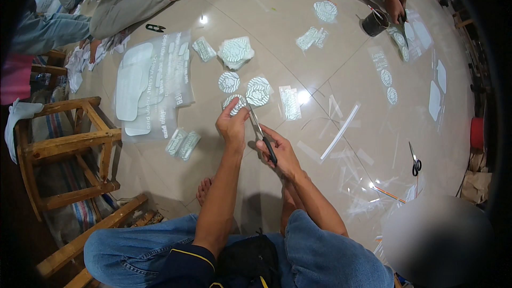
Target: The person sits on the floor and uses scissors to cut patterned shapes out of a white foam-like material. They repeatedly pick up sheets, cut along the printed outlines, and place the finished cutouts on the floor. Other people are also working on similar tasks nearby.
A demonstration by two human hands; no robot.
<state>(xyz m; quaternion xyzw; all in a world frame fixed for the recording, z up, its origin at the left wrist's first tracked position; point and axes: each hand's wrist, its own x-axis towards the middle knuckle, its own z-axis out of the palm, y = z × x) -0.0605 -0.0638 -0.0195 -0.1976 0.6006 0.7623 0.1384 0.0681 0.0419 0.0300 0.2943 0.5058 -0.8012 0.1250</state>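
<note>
My left hand (233, 127) pinches a round piece of clear film printed with a white wavy pattern (233, 103). My right hand (279, 152) grips black-handled scissors (255, 120), fingers wrapped at the handles. Their blades point up and away, with the tips against the right side of the held film. Just beyond the tips is a larger rounded patterned piece (258, 91); whether it is joined to the held one I cannot tell. Farther off, a round patterned cutout (229, 81) and a stack of similar cutouts (235, 52) lie on the tiled floor.
Large printed film sheets (136, 88) lie at left, near a wooden stool (69, 144). Small rectangular film pieces (289, 103) and clear offcuts (333, 128) are scattered at right, with other scissors (414, 160). At far right, another person's hand (393, 8) works beside a dark cup (375, 23).
</note>
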